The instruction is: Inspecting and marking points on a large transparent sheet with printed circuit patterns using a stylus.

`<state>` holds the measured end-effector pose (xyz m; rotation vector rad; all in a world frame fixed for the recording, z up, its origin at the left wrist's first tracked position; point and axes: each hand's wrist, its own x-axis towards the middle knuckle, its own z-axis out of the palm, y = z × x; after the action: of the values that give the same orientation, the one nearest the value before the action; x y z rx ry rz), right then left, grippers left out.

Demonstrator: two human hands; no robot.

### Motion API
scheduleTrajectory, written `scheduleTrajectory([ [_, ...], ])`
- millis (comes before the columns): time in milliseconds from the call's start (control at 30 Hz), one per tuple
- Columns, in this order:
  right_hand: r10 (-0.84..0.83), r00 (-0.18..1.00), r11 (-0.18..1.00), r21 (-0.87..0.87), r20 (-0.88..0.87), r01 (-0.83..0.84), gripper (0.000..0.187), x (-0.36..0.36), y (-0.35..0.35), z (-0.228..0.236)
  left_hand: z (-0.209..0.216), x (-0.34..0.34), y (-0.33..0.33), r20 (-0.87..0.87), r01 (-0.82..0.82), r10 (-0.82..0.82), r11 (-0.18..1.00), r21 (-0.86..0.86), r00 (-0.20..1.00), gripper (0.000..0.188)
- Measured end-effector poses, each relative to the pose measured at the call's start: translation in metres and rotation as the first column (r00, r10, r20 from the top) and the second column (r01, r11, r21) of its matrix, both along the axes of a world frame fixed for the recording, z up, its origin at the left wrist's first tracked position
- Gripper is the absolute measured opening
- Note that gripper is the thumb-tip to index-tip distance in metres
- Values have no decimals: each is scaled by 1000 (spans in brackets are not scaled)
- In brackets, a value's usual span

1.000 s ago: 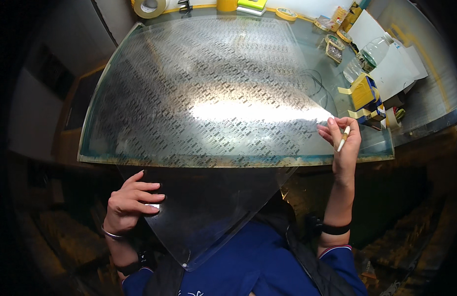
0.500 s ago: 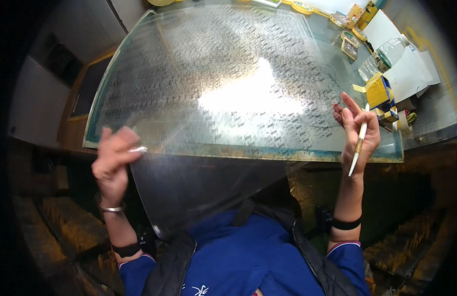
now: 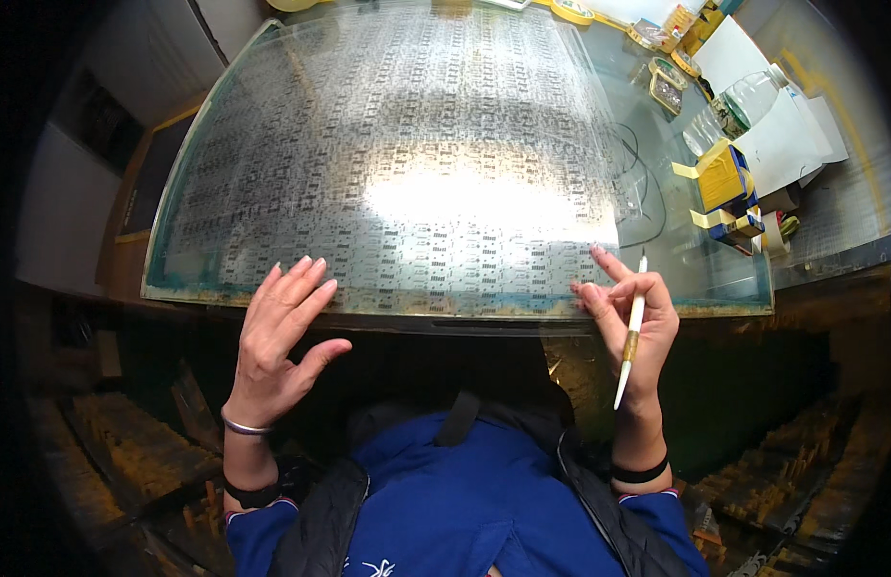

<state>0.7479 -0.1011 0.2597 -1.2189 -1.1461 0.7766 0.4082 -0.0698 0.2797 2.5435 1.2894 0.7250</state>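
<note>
A large clear film sheet (image 3: pixel 388 183), covered in rows of small dark printed marks, lies flat over a glass-topped table (image 3: pixel 700 279). At its near left edge, my left hand (image 3: pixel 277 346) is held palm down with fingers stretched and thumb apart. The fingertips are over the sheet's border; whether they touch it I cannot tell. My right hand (image 3: pixel 638 322), by the near right corner, grips a slim brush (image 3: pixel 632 346) with a white handle, a gold-brown band and a dark fine tip pointing up and away. Its index finger is extended toward the sheet.
To the right stand a yellow-and-blue tape dispenser (image 3: pixel 722 178), a clear plastic bottle (image 3: pixel 743 106) and white paper (image 3: pixel 787 144). Tape rolls (image 3: pixel 572 12) and a small box (image 3: pixel 667 94) sit farther back. A thin dark cable (image 3: pixel 647 197) curls beside the sheet.
The sheet's near part, which sagged off the table's front edge toward my body, now lies flat on the glass. Both hands have come nearer each other; the right one still holds the brush.
</note>
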Motion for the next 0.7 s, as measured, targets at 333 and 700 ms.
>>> scheduleTrajectory([
  [333,-50,998,997,-54,-34,48,13,4,-14,0,2,-21,-10,25,-28,29,999,-36,999,37],
  [700,-42,999,998,-42,-19,41,13,5,-13,-1,2,-16,-13,63,-42,40,998,35,997,38],
])
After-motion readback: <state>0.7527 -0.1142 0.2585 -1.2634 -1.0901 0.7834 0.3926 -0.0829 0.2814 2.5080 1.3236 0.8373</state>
